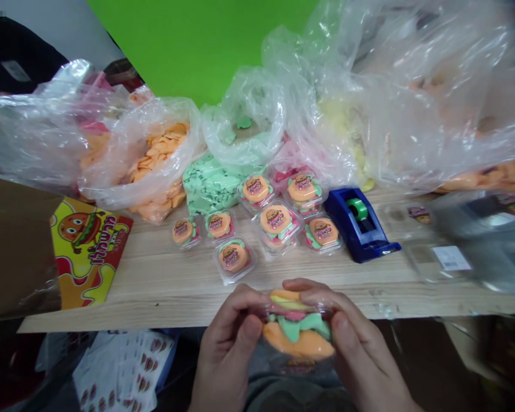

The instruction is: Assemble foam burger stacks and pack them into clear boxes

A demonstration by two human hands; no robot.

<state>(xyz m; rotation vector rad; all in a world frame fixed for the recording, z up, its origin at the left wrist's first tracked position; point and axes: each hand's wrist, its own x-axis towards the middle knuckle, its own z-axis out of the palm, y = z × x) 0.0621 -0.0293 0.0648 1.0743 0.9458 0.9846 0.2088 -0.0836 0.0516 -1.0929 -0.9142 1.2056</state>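
Observation:
My left hand point(227, 343) and my right hand point(352, 337) grip a clear plastic pack from both sides, just off the near edge of the wooden table point(154, 292). Inside it is a burger-shaped gummy sweet point(298, 335) with orange buns, a green lettuce layer and a yellow layer; my fingers hide part of it. Beyond my hands, several similar lidded packs point(275, 220) stand in a loose group on the table, with round orange tops and burger labels.
Open plastic bags hold orange pieces point(158, 154) and green pieces point(214, 186) behind the packs. A blue tape dispenser point(358, 223) stands to the right, and a printed yellow burger card point(88, 252) lies left beside a cardboard box point(12, 246). A sticker sheet point(124, 372) lies below the table edge.

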